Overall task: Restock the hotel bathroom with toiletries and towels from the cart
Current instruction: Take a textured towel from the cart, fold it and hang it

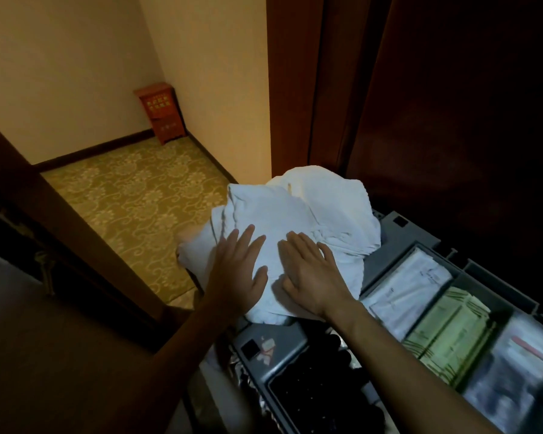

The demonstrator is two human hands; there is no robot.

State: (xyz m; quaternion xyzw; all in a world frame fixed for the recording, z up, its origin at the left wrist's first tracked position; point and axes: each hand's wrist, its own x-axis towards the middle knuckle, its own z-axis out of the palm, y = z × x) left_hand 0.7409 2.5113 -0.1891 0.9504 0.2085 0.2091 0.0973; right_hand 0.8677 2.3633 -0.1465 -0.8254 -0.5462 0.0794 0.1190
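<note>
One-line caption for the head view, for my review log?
Left hand and right hand rest flat on white towels atop the grey cart.

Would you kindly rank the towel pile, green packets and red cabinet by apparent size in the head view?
1. towel pile
2. green packets
3. red cabinet, though farthest off, so its true size is unsure

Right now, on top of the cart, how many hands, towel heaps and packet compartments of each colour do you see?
White towel heap: 1
Hands flat on it: 2, left hand and right hand
Compartment of white packets: 1
Compartment of green packets: 1
Compartment of clear-wrapped packets: 1
Total: 6
</note>
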